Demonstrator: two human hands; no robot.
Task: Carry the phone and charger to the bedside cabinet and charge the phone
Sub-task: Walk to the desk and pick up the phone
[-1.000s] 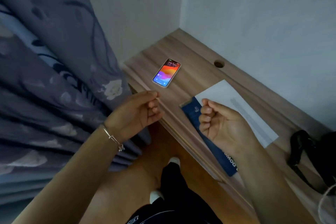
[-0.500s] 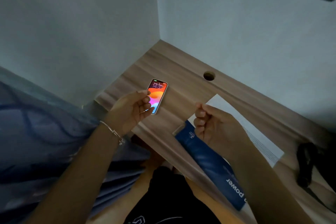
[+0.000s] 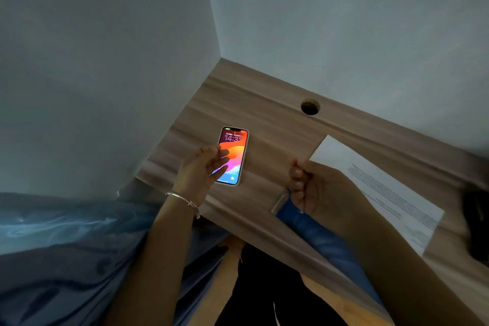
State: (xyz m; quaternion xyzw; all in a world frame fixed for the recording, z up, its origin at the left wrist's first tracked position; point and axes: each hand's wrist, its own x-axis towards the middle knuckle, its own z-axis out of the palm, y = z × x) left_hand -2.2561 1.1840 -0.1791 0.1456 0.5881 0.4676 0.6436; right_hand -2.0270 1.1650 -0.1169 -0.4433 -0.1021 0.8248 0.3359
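A phone (image 3: 235, 148) with a lit orange and purple screen lies face up on the wooden desk top (image 3: 264, 103), near the left corner. My left hand (image 3: 201, 169), a thin bracelet on its wrist, reaches over the phone's lower left edge with loosely spread fingers that cover part of the screen. Whether they touch the phone I cannot tell. My right hand (image 3: 315, 188) hovers to the right of the phone, curled into a fist with nothing visible in it. I cannot make out a charger.
A white printed sheet (image 3: 370, 188) and a blue packet (image 3: 322, 241) lie under my right arm. A round cable hole (image 3: 310, 106) sits near the back wall. A dark object (image 3: 476, 222) lies at the far right. Blue fabric (image 3: 66, 246) hangs at the left.
The view has come closer to the desk and the blue fabric has slid to the lower left. My left hand has advanced from beside the desk edge onto the phone. The right fist stays curled.
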